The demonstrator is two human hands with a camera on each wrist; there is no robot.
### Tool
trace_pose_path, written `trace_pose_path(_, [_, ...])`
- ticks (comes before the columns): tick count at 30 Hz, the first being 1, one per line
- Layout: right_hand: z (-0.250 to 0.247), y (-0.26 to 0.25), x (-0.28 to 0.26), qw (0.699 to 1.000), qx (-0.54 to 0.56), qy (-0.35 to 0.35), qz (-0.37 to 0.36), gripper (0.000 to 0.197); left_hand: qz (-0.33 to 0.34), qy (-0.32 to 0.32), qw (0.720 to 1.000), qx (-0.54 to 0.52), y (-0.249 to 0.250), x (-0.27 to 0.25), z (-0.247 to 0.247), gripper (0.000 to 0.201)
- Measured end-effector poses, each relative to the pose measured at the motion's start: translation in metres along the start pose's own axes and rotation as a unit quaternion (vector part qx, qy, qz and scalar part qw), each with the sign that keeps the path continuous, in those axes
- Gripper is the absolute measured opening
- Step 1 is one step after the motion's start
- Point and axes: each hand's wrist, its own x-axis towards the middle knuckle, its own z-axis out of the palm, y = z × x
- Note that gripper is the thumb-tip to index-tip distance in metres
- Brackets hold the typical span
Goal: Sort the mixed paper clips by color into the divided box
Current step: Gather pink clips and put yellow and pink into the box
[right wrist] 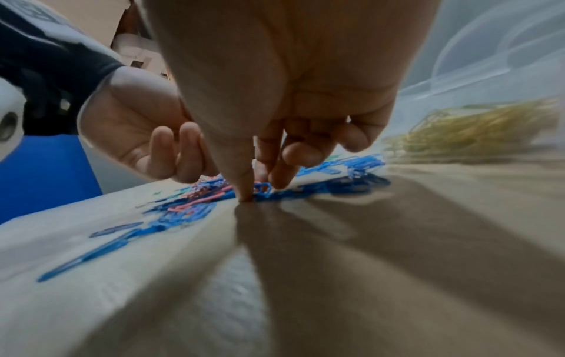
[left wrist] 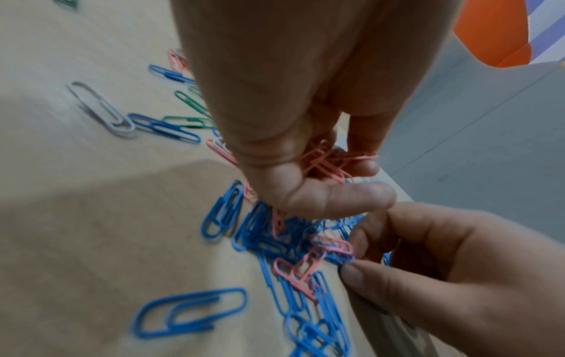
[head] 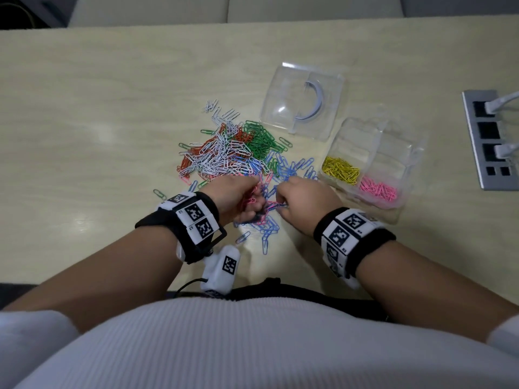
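A mixed pile of paper clips (head: pixel 230 147), white, orange, green, blue and pink, lies mid-table. My left hand (head: pixel 254 202) holds a bunch of pink clips (left wrist: pixel 330 161) in its curled fingers at the pile's near edge. Just to its right, my right hand (head: pixel 280 204) pinches a pink clip (left wrist: pixel 333 244) between thumb and forefinger, low among blue clips (left wrist: pixel 275 241). In the right wrist view the thumb tip (right wrist: pixel 244 193) touches the table. The clear divided box (head: pixel 393 141) at the right holds yellow clips (head: pixel 341 169) and pink clips (head: pixel 379 189) in separate compartments.
The box's clear lid (head: pixel 303 99) lies behind the pile. A grey socket panel (head: pixel 488 138) with white plugs is set into the table's far right. A white tagged device (head: pixel 222 269) on a cable hangs near the front edge. Stray blue clips (head: pixel 265 240) lie near my wrists.
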Motion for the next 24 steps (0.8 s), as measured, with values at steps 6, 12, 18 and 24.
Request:
trace_pose_path(6, [-0.012,0.004,0.001,1.0,0.03,0.002,0.0,0.014,-0.004,0.018,1.0,0.006,-0.001,0.0,-0.001,0.03])
trace_pose_path(12, [-0.029,0.0,0.002,0.998,0.043,0.019,0.043,0.01,-0.01,0.005,1.0,0.022,0.006,0.001,-0.015,0.028])
trace_pose_path(18, [-0.021,0.001,0.005,0.994,0.047,-0.016,0.102,0.013,-0.02,-0.027,0.998,0.046,0.009,0.005,-0.024,0.034])
trace_pose_path(24, [-0.02,0.0,0.008,0.989,0.069,-0.018,0.126,0.015,-0.023,-0.039,0.997,0.06,0.009,0.005,-0.034,0.034])
